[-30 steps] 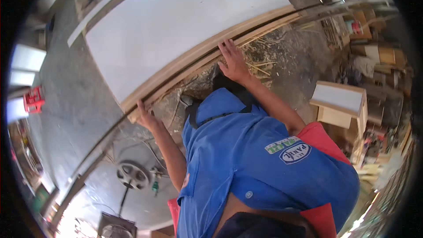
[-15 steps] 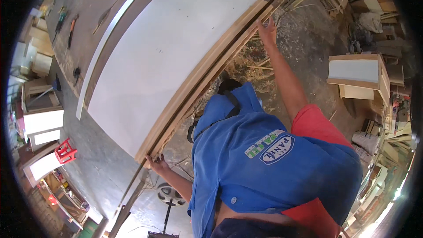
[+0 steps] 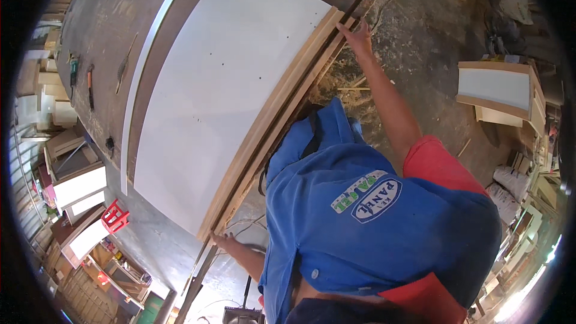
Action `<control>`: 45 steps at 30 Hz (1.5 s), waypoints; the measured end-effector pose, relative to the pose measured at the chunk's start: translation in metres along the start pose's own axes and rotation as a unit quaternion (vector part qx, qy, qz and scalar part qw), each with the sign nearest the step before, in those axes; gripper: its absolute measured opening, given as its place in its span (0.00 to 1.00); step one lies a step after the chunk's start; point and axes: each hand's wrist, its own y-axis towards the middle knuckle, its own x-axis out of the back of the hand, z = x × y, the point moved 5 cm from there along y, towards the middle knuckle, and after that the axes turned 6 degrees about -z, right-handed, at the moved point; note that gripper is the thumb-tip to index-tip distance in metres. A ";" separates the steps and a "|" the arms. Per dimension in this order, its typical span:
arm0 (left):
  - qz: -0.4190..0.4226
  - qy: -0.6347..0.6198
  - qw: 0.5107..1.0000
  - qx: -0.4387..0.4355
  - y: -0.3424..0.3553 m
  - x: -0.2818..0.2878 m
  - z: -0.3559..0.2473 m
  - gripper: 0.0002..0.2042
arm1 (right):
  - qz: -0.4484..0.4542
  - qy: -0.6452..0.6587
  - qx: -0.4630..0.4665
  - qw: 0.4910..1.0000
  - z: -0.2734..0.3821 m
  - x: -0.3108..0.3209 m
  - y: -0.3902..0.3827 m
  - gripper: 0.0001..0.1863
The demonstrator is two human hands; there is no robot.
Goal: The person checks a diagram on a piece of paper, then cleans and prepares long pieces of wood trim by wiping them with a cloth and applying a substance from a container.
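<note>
A large white panel (image 3: 210, 78) with a light wooden edge (image 3: 273, 111) lies across the bench before me. Alongside that edge, past a dark narrow gap, runs a long wooden strip (image 3: 295, 103) on my side. My right hand (image 3: 358, 39) grips the strip near its far end, thumb and fingers on either side. Down at the near end, my left hand (image 3: 225, 243) has its fingers closed around the strip's end; part of that grip is hidden.
A pale metal straightedge (image 3: 147, 60) lies beyond the panel, with hand tools including an orange-handled one (image 3: 90, 87) farther left. A red stool (image 3: 114, 216) stands at lower left. A white-topped wooden cabinet (image 3: 495, 87) stands on the right. Sawdust (image 3: 342, 87) covers the floor beside me.
The view has shifted slightly. My right hand now reaches farther over the strip, its fingers closer to the dark gap. My left hand stays at the near end.
</note>
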 end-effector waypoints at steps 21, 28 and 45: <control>-0.090 0.080 0.974 -0.192 -0.103 -0.070 0.043 0.41 | -0.022 0.000 0.130 0.991 -0.025 -0.047 -0.074 0.70; 0.002 0.070 0.974 -0.217 -0.113 -0.069 0.044 0.51 | -0.059 -0.008 0.093 0.994 -0.009 -0.002 0.000 0.69; -0.044 0.276 0.938 -0.208 -0.109 -0.011 -0.031 0.55 | -0.052 -0.076 0.062 0.994 -0.035 -0.037 -0.076 0.77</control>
